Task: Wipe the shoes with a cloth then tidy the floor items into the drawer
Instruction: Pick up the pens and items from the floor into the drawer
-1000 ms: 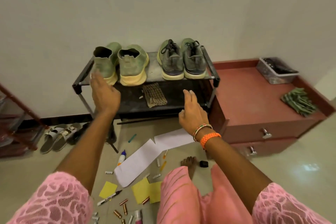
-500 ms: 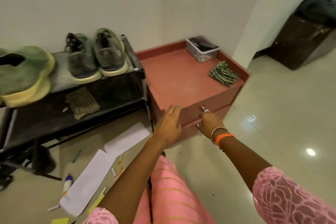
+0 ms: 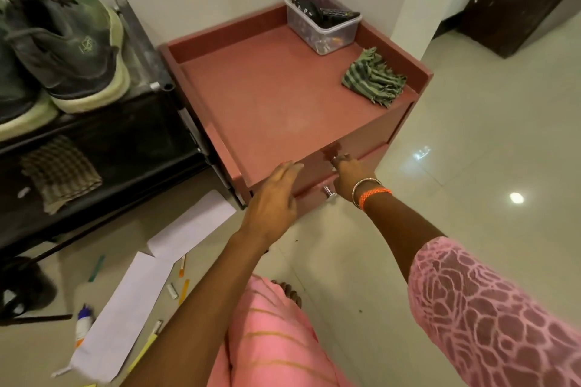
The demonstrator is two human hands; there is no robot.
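Red drawer unit point(image 3: 283, 97) at frame centre, drawer fronts facing lower right, right hand point(image 3: 350, 174) pinching the top drawer's knob, left hand point(image 3: 272, 198) flat-fingered by the drawer front, shoes point(image 3: 67, 50) upper left on rack, toes toward the wall.

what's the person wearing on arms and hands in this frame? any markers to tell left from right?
Both arms are bare from sleeve to hand, no gloves. Each upper arm has a short pink lace sleeve; the right sleeve shows a netted cut-out pattern, the left barely shows at the bottom edge. The right hand carries a thin metal bangle and an orange braided band at the wrist. The left hand wears nothing.
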